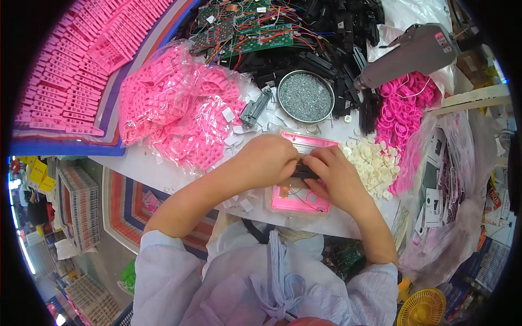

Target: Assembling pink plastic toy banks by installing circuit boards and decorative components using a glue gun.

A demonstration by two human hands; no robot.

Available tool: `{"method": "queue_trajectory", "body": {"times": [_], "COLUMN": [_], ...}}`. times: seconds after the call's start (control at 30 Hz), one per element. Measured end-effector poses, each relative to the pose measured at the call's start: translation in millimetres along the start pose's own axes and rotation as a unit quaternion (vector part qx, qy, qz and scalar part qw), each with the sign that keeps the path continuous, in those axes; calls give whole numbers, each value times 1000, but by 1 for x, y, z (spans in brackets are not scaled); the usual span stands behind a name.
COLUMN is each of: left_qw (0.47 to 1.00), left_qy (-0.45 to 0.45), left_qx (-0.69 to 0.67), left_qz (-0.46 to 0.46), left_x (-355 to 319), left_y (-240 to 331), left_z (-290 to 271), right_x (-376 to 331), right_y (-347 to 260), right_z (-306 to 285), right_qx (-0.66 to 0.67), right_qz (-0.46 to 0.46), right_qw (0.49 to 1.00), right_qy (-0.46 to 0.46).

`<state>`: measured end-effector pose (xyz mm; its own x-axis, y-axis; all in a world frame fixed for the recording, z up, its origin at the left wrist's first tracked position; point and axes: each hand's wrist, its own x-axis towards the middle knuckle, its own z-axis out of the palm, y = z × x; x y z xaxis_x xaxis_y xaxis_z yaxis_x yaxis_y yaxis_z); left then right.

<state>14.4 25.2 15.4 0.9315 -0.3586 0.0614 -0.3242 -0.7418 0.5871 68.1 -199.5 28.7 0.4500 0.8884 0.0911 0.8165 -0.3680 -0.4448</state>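
Both hands pinching a small black part over the pink tray.
Left hand (269, 160) and right hand (337, 174) grip black part (302, 171) above pink tray (296, 200); a slip could likely drop it among white buttons (372, 163) right of tray.

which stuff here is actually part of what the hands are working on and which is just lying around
In hand:
left hand
right hand
small black part pinched between both hands
pink housing under them

Lying about:
round tin of screws
pile of white buttons
pink rings
bagged pink parts
circuit boards
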Motion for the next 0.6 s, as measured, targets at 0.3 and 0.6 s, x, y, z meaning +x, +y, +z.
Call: {"method": "queue_trajectory", "body": {"times": [0.3,0.6], "left_qw": [978,971], "left_qy": [-62,-108], "left_qx": [-155,-171], "left_qz": [-123,-130], "left_x": [16,22], "left_y": [-14,-13], "left_z": [3,0], "right_x": [1,-6], "right_y": [-19,-22], "right_z": [-4,7], "right_qx": [-47,-89], "right_qz": [15,10], "right_qw": [999,996], "right_qy": [-6,24]}}
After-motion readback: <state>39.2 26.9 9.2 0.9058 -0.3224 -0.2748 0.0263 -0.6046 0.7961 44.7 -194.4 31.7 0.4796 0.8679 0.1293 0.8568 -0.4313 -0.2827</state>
